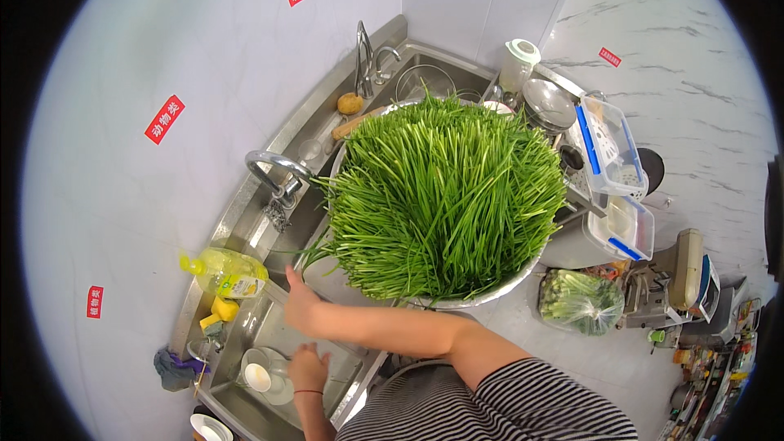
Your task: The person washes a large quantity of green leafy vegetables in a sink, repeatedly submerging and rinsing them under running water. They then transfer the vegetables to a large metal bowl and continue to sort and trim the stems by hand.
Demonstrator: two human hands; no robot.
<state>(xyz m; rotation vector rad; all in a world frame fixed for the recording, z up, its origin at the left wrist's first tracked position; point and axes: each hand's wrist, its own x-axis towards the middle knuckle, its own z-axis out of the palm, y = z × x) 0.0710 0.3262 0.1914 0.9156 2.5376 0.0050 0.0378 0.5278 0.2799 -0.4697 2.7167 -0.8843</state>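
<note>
My left hand (308, 369) reaches into the lower sink basin (340, 373), beside a small white bowl (258, 377) and stacked dishes (280, 391). Its fingers are bent, and whether they grip a dish is unclear. Above it, my right hand (302, 307) is over the divider between two basins, one finger pointing up towards the chives. Its other fingers are hidden from view. A large metal basin (490, 295), heaped with cut garlic chives (447, 202), stands over the middle sink, right of my right hand. Some stray blades (315, 251) hang over its left rim.
A bottle of yellow dish soap (229, 272) and yellow sponges (222, 311) line the sink's back ledge. Curved faucets (275, 162) rise behind the chives. On the right are clear lidded containers (612, 147), a bagged bundle of greens (579, 303) and a blender jug (518, 64).
</note>
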